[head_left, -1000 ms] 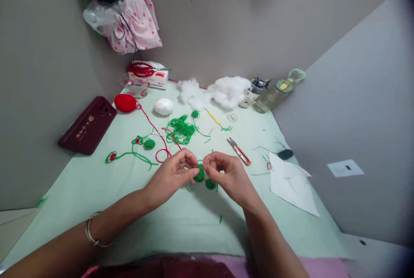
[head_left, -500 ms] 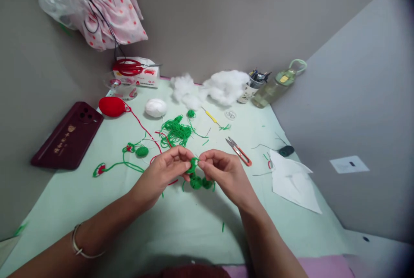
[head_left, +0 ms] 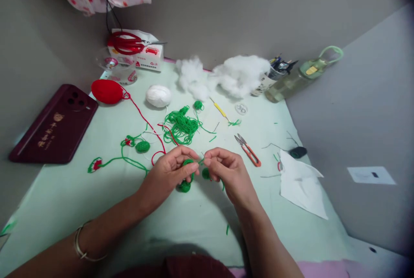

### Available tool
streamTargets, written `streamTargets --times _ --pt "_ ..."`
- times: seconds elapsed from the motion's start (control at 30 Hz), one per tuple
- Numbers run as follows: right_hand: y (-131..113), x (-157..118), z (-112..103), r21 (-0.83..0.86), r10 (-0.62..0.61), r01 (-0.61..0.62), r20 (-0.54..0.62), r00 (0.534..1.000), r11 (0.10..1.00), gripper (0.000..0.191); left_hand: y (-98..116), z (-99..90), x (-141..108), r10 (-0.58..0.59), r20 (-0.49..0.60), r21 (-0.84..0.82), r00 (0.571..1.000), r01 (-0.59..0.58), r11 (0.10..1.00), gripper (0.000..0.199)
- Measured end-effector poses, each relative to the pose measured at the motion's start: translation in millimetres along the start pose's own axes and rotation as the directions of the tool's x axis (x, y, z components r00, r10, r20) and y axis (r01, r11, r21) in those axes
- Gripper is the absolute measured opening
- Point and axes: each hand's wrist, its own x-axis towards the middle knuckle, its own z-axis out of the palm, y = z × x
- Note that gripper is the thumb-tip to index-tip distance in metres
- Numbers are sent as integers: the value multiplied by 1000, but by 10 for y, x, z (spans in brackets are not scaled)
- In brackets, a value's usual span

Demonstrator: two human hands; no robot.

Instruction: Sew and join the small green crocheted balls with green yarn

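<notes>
Near the middle of the table, my left hand (head_left: pixel 173 166) is closed on a green crocheted piece (head_left: pixel 185 185), part of which hangs below the fingers. My right hand (head_left: pixel 224 169) pinches a thin needle (head_left: pixel 202 155) between thumb and forefinger, its tip pointing up. Green yarn runs between the two hands. Another small green ball (head_left: pixel 206 173) hangs just under the right fingers. Behind the hands lies a loose heap of green yarn (head_left: pixel 181 126). Small orange-handled snips (head_left: pixel 248 150) lie right of it.
Left: a dark red phone (head_left: pixel 54 124), red yarn (head_left: pixel 107 91), white yarn (head_left: pixel 158 96) and small crocheted pieces (head_left: pixel 142 146). Behind: a tissue box (head_left: pixel 150 60), red scissors (head_left: pixel 127 43), stuffing (head_left: pixel 241 75), a pen cup (head_left: pixel 263 83) and bottle (head_left: pixel 291 83). Right: white paper (head_left: pixel 302 187).
The hands have drawn slightly apart, with yarn and a needle now showing between them. The green piece has shifted left with my left hand. The head view has tilted lower and closer.
</notes>
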Motion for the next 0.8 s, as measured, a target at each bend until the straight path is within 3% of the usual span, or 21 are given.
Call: streamTargets --times 0.13,0.3,0.53,0.8 --pt "27 27 6 38 61 -61 18 998 997 18 -30 -17 -1 -31 19 -2 999 31 1000 21" --pt "36 34 -3 77 74 -76 21 997 994 21 -68 -21 -4 -102 13 -127 995 103 987 21" --pt "38 -12 -64 86 -110 116 -73 991 990 17 -45 -6 -21 -118 -12 -169 993 115 979 22" --pt "74 -67 5 98 -177 185 -86 980 978 13 -62 15 -32 -107 -8 -180 994 104 978 24"
